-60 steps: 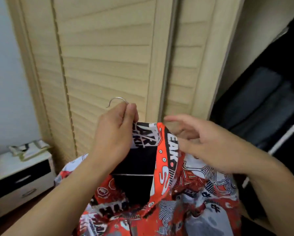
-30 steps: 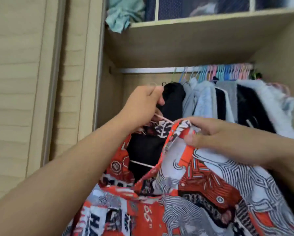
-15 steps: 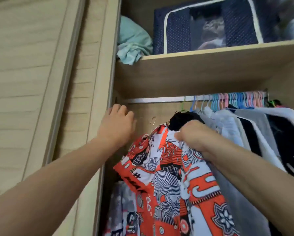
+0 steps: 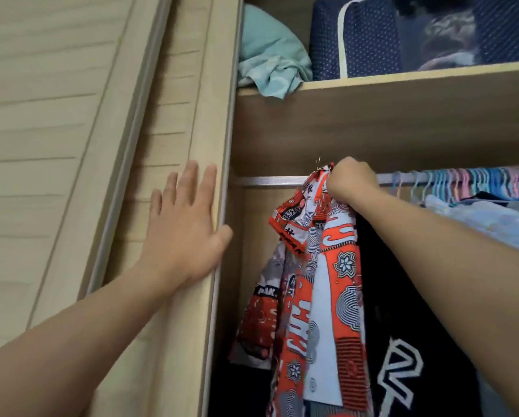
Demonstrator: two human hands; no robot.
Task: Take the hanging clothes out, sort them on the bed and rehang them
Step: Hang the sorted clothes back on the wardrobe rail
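Shirt [image 4: 321, 266] bunched in the gripping right hand [image 4: 350, 183] at the rail [image 4: 270, 181]; left hand [image 4: 183, 230], at nine o'clock, flat on the door [image 4: 177, 115]; its hook may miss, dropping it.

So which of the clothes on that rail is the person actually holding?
The orange, white and black patterned shirt, leftmost on the rail. The right hand grips its collar; the dark and pale garments hang untouched beside it.

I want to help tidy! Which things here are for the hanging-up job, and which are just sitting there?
For the job:
red patterned shirt, held by the right hand
closet rail
hanging clothes
coloured hangers

Just there:
teal cloth
navy storage bag
louvred door under the left hand
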